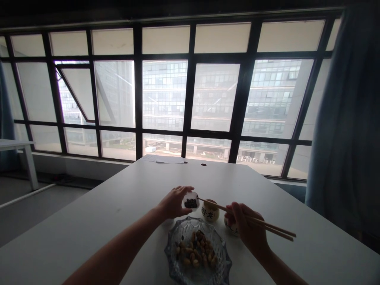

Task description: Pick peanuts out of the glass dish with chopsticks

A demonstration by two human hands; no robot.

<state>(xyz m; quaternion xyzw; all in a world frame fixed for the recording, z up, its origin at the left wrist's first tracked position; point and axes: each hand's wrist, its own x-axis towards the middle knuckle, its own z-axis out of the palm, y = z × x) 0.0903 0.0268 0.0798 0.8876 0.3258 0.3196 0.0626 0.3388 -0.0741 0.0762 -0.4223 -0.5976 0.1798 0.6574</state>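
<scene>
My left hand (173, 202) is closed round a small clear cup (190, 201) with dark beans in it, held just above the table. My right hand (247, 227) grips a pair of wooden chopsticks (255, 220), whose tips reach toward the cup of dark beans. Between the hands stands a small cream ceramic cup (210, 211) with dark characters on it. A second small cup (230, 226) sits partly hidden behind my right hand. Below them a cut-glass dish (197, 253) holds several peanuts and darker beans.
All of this sits on a long white table (118, 213) that runs toward a wall of large windows. A sheet of paper (166, 159) lies at its far end. Another white table (14, 144) stands at the left. A blue curtain (347, 130) hangs at the right.
</scene>
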